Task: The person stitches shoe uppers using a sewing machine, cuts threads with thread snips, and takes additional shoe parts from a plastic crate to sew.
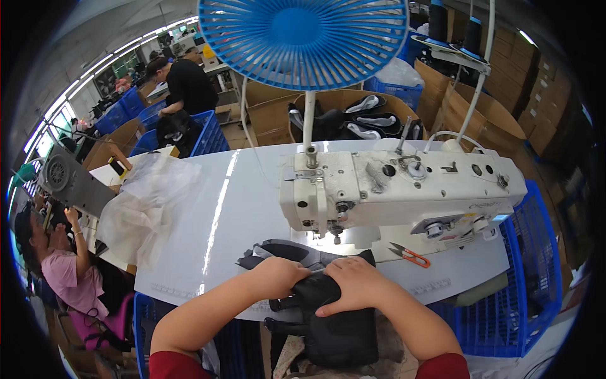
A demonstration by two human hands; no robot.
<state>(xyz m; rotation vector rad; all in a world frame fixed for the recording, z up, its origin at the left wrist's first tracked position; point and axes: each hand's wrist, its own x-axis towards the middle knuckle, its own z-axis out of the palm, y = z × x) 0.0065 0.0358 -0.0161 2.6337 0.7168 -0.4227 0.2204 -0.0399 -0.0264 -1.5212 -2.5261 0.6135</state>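
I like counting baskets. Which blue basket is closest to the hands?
The big blue basket at the table's right end, beside the right hand. The others stand far behind.

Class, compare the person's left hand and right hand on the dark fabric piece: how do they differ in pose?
The left hand is curled into a loose fist on the dark fabric piece; the right hand lies flatter, fingers spread. The left sits slightly further from the sewing machine needle than the right. Both press the fabric.
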